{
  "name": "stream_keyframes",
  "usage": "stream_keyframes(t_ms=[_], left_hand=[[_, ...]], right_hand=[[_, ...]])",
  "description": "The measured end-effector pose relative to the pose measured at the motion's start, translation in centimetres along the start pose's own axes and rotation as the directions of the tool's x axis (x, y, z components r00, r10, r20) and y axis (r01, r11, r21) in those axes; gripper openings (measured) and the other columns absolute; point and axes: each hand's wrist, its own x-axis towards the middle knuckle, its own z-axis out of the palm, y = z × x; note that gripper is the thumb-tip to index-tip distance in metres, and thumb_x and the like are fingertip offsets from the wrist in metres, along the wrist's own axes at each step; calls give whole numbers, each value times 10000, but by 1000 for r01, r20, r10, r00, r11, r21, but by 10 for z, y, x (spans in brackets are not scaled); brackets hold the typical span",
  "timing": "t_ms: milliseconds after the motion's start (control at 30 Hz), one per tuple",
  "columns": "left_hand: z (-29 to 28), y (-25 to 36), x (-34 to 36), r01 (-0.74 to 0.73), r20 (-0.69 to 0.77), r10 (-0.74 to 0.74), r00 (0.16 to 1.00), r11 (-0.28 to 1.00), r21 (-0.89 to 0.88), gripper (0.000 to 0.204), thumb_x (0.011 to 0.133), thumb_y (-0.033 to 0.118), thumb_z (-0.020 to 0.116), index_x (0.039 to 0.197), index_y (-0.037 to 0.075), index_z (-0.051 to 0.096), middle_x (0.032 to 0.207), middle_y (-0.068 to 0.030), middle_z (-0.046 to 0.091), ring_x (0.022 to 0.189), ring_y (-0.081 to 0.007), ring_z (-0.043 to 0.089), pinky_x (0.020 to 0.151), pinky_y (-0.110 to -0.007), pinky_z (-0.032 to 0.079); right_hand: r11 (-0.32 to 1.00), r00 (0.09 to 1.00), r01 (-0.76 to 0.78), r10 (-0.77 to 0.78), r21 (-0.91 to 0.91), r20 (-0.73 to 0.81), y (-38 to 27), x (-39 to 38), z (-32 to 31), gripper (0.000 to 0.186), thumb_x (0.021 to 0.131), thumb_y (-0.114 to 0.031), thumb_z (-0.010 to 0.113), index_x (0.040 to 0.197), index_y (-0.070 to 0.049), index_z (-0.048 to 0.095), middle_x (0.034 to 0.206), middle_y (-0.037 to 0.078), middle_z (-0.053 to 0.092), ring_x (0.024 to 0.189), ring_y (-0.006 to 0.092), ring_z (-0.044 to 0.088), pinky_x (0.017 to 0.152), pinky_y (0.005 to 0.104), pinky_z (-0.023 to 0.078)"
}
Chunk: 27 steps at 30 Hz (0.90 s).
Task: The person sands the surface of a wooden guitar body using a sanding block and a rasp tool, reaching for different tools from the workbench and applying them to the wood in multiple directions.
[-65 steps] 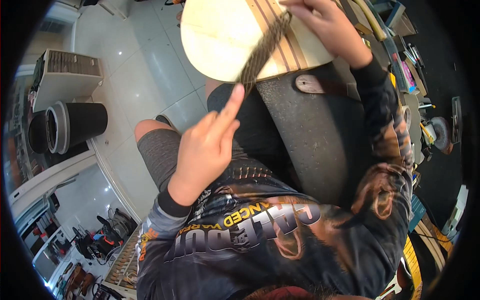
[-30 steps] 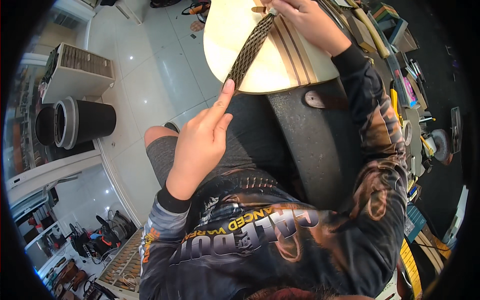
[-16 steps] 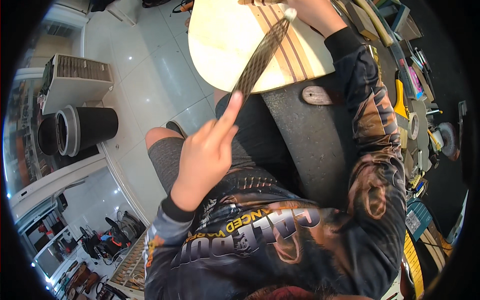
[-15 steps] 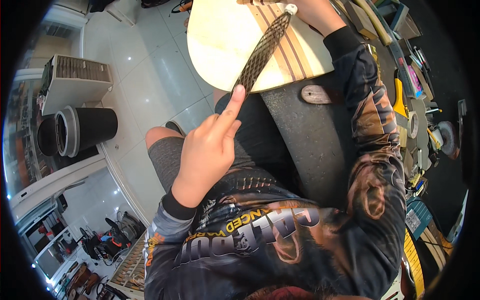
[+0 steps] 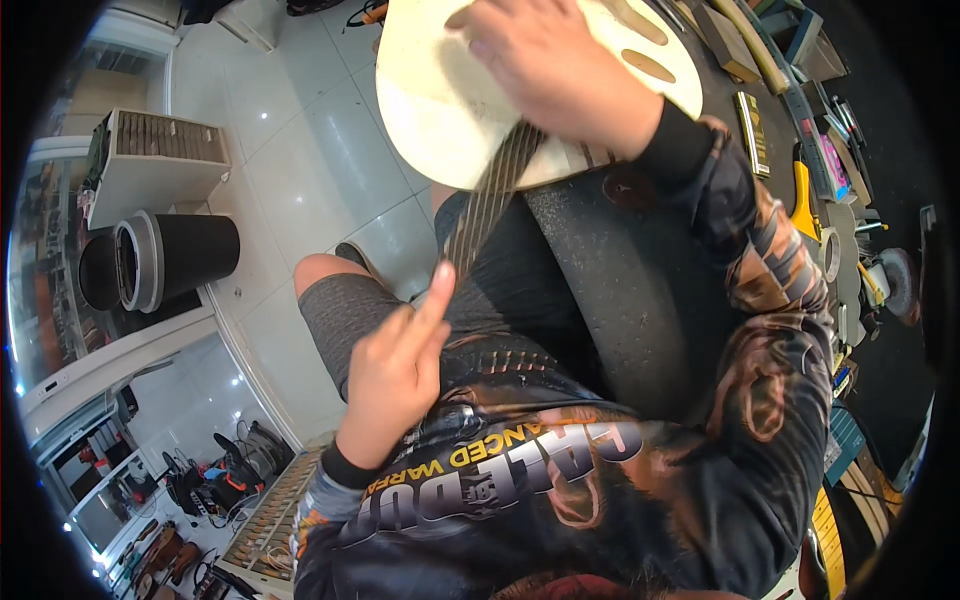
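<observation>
Gripping, in the head view, the lower end of a long, narrow, dark rasp (image 5: 492,190) with the left hand (image 5: 392,370), with fingers curled in and the index finger (image 5: 440,285) laid straight along the tool. Showing, on that rasp, a lattice-like surface, smeared by blur into lengthwise streaks. Slanting from lower left to upper right, across the near edge of a pale wooden body (image 5: 425,115) and up beneath the right hand (image 5: 565,75). Covering the upper end with that hand, with blurred fingers reaching out over the wood; cannot tell whether closed on the tool or merely resting there. Showing, on the wood, a smooth cream face, a broad rounded end at the left, darker stripes half covered at the near edge, and elongated cut-outs beyond the right wrist. Lying over the end of a black counter (image 5: 640,290), jutting out leftward beyond it.
</observation>
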Motion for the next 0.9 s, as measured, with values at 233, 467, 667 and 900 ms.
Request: stream_keyframes(t_ms=[233, 467, 667, 900], left_hand=[[1, -3, 45, -7, -69, 5, 998, 1000, -22, 749, 1026, 56, 739, 1721, 248, 535, 796, -174, 612, 680, -387, 654, 681, -521, 546], [-1, -4, 28, -24, -21, 25, 999, 999, 49, 769, 1015, 63, 750, 1724, 266, 531, 794, -151, 620, 684, -387, 667, 664, -526, 541], [5, -4, 40, -55, -69, 54, 996, 998, -16, 769, 1011, 74, 762, 1718, 278, 541, 738, -144, 562, 657, -380, 649, 650, -521, 539], [0, 3, 60, -77, -31, 78, 996, 997, 19, 740, 1045, 95, 736, 1728, 282, 520, 776, -153, 601, 673, -382, 653, 654, -524, 534]], right_hand=[[997, 996, -77, 78, 32, -34, 29, 30, 3, 480, 962, 38, 560, 1435, -11, 618, 1354, 244, 597, 1295, 469, 549, 1115, 560, 433], [998, 990, -65, 65, 5, -127, 22, 20, 3, 524, 893, 113, 510, 1387, -13, 629, 1375, 250, 597, 1318, 470, 541, 1153, 561, 414], [982, 984, -146, 157, 121, -88, 21, 14, 1, 370, 1009, 50, 577, 1367, -28, 623, 1316, 232, 599, 1265, 456, 559, 1114, 541, 433], [991, 976, -121, 107, -59, -191, 44, 24, -10, 374, 949, 42, 585, 1311, -34, 641, 1239, 239, 597, 1212, 462, 553, 1077, 530, 420]])
